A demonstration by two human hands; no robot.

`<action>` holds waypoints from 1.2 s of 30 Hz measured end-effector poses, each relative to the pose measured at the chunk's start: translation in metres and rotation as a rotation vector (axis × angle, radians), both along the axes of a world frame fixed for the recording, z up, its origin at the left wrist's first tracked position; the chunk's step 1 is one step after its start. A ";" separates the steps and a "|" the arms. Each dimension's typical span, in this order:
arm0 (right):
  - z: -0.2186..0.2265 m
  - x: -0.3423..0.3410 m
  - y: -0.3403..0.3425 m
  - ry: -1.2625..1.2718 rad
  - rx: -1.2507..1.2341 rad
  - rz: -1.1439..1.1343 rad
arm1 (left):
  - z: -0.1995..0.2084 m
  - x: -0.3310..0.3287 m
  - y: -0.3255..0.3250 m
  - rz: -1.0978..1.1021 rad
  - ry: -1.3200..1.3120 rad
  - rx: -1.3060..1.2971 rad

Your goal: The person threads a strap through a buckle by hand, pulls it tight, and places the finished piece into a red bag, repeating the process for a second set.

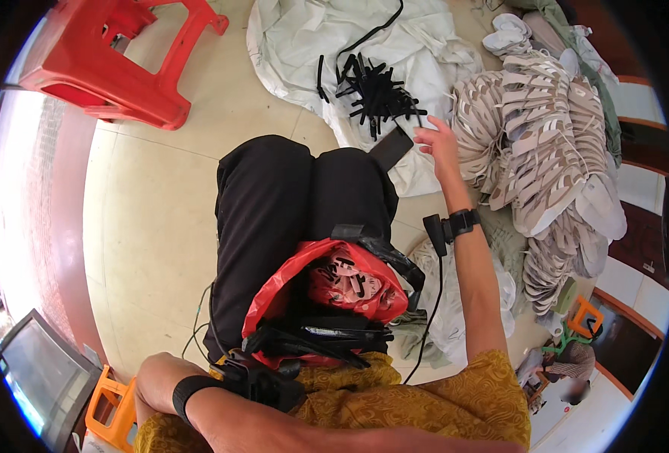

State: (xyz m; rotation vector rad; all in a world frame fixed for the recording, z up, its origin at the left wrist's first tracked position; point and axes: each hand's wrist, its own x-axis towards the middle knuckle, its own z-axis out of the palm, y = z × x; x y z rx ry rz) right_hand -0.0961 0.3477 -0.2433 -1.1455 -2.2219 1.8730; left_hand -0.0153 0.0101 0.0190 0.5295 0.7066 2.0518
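Note:
My right hand [438, 148], with its arm stretched forward, hovers by the right edge of a pile of short black strips [376, 90]. Its fingers are apart, and I see nothing held between them. The strips lie on a white sheet [296, 49] on the floor. Close to the hand, a flat dark rectangular piece [392, 149] rests beside my knee. On my lap sits an open red plastic bag [274, 283] with more black strips [327, 337] inside. My left forearm [236, 411] is bent across the lower edge; the left hand is out of sight.
Bundled beige shoe uppers [549, 143] are heaped at the right. A red plastic stool [115, 68] stands at the far left, an orange stool [112, 408] at the lower left. A cable [434, 302] hangs from my right wrist band. Another person [576, 362] is at the lower right.

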 end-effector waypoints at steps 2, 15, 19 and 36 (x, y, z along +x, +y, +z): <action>-0.018 0.011 0.003 -0.042 0.091 0.069 | -0.001 -0.004 0.007 -0.016 -0.004 -0.002; 0.021 0.084 -0.023 -0.151 -0.058 0.228 | -0.006 -0.007 -0.008 -0.128 -0.053 -0.084; 0.044 0.099 -0.037 -0.105 -0.091 0.264 | -0.001 -0.009 -0.012 -0.173 -0.026 -0.096; 0.118 0.179 -0.131 0.282 0.273 0.546 | -0.137 -0.006 -0.001 -0.413 1.718 -0.883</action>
